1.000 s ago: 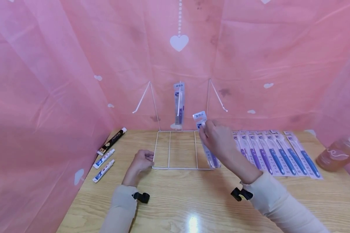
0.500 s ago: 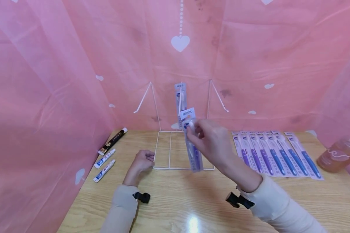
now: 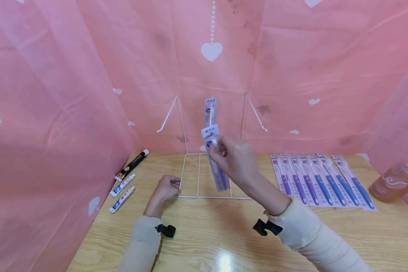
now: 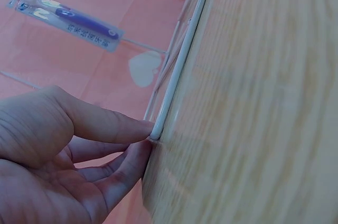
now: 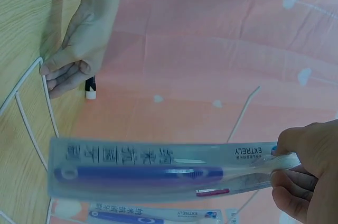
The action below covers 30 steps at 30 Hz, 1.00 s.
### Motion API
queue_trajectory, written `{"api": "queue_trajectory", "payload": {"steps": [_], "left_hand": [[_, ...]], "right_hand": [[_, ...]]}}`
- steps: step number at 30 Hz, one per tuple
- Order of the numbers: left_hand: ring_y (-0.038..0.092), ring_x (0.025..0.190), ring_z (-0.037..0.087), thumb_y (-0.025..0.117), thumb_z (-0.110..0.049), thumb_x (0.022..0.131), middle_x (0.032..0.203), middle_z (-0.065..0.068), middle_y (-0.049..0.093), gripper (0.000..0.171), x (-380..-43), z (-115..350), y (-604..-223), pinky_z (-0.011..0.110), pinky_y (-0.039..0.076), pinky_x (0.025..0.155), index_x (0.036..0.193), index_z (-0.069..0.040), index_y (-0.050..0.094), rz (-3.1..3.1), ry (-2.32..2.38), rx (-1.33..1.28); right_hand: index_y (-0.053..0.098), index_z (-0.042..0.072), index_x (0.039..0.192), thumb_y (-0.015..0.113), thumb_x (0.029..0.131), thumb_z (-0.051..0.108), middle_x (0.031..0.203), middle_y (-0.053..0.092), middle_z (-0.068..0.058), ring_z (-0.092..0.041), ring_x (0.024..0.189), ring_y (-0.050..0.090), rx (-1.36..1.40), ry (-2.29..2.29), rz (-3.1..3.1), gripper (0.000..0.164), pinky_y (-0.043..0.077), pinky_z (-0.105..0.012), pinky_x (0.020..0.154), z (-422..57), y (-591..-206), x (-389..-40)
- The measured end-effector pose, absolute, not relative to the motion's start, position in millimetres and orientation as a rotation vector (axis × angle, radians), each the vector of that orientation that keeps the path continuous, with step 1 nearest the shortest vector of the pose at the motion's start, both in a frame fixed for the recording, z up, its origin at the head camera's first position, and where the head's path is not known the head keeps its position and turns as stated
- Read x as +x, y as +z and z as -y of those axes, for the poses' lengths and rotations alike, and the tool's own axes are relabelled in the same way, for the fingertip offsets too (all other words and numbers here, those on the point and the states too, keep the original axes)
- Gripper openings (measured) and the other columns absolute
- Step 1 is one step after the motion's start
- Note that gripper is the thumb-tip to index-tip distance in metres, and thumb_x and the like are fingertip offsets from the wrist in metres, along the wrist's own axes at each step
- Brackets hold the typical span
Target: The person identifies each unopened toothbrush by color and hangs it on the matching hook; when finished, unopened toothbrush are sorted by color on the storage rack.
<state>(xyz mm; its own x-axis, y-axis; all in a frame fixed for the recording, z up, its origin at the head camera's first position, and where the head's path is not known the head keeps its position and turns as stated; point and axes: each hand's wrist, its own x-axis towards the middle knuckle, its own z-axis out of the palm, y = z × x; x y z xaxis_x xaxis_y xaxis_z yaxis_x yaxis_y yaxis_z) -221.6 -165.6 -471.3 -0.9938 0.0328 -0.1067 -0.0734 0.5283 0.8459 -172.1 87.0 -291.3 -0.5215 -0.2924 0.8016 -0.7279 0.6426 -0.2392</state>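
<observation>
My right hand (image 3: 239, 158) pinches a packaged purple toothbrush (image 3: 221, 177) near its top, thumb and fingers on the clear blister. The package tilts in front of the middle hook of a white wire display rack (image 3: 214, 197), its top by the hook's tip; whether the hook passes through the hole I cannot tell. Another packaged toothbrush (image 3: 210, 113) hangs farther back on that hook. With thumb and fingertips, my left hand (image 3: 166, 187) grips the rack's front left corner. In the left wrist view this grip on the wire (image 4: 174, 86) shows closely.
Several packaged toothbrushes (image 3: 321, 181), purple and blue, lie in a row at right. Beyond them stands a pump bottle (image 3: 392, 183) of amber liquid. At left lie a black toothpaste tube (image 3: 132, 165) and two small white-and-blue tubes (image 3: 122, 185). A pink curtain (image 3: 292, 75) hangs behind.
My right hand has carried the packaged toothbrush leftward and up, from the rack's right side to the middle hook's tip. The left hand stays at the rack's corner.
</observation>
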Motion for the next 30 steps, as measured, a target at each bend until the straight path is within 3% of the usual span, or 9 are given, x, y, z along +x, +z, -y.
{"api": "queue_trajectory", "payload": {"steps": [11,22,30], "left_hand": [[0.062,0.086,0.024,0.069,0.015,0.074,0.094,0.013,0.065,0.038,-219.7,166.4,-470.1,0.033,0.054,0.077,0.112,0.011,0.065,-2.661,1.469,-0.022],[0.062,0.085,0.023,0.070,0.016,0.072,0.093,0.013,0.066,0.040,-219.9,166.6,-471.1,0.033,0.054,0.079,0.112,0.012,0.066,-2.653,1.489,-0.034],[0.062,0.085,0.023,0.070,0.016,0.073,0.092,0.013,0.065,0.039,-221.6,167.4,-473.1,0.033,0.055,0.077,0.111,0.012,0.066,-2.644,1.493,-0.024]], "right_hand": [[0.060,0.005,0.076,0.068,0.086,0.010,0.066,0.061,-0.002,-0.010,0.052,0.052,0.741,0.790,2.213,0.014,0.040,-0.023,0.042,-80.0,-290.4,-184.1],[0.062,0.002,0.083,0.072,0.085,0.012,0.072,0.066,-0.007,-0.017,0.057,0.059,0.557,0.842,2.378,0.014,0.048,-0.029,0.047,-73.5,-289.7,-228.2],[0.064,0.000,0.087,0.069,0.090,0.016,0.075,0.065,-0.009,-0.019,0.061,0.063,0.434,0.860,2.493,0.018,0.050,-0.028,0.049,-68.1,-282.0,-259.8]]}}
